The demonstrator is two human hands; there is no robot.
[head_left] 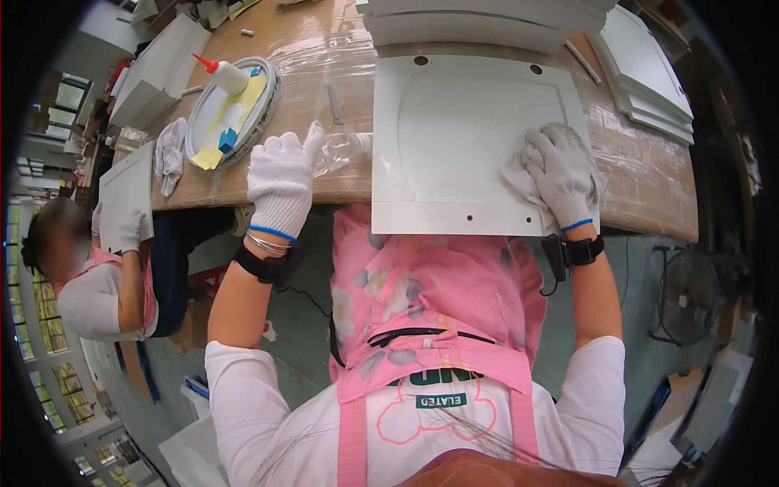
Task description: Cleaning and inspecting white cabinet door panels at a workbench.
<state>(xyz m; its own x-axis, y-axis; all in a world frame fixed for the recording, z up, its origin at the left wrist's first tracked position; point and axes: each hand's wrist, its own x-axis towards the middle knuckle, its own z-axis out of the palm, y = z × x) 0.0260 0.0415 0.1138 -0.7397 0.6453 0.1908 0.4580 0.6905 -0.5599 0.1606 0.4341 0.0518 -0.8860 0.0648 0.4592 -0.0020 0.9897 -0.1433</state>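
Observation:
A white rectangular panel (479,138) lies in front of me, its near edge reaching past the table edge. It has dark round holes near its far and near edges and a curved line on its left. My right hand (561,166), in a white knitted glove, presses a greyish cloth (517,180) onto the panel's right side, fingers closed over it. My left hand (282,174), gloved too, is left of the panel above the table's edge. Its fingers are curled in and the thumb sticks out; nothing shows in it. Beside it lies a clear plastic bottle (341,152).
A round lid (273,97) holds a red-tipped white glue bottle (230,79) and blue pieces. White panels are stacked at the far side (487,28), right (649,81) and left (158,69). A co-worker (105,284) at left holds another panel. A fan (686,296) stands right.

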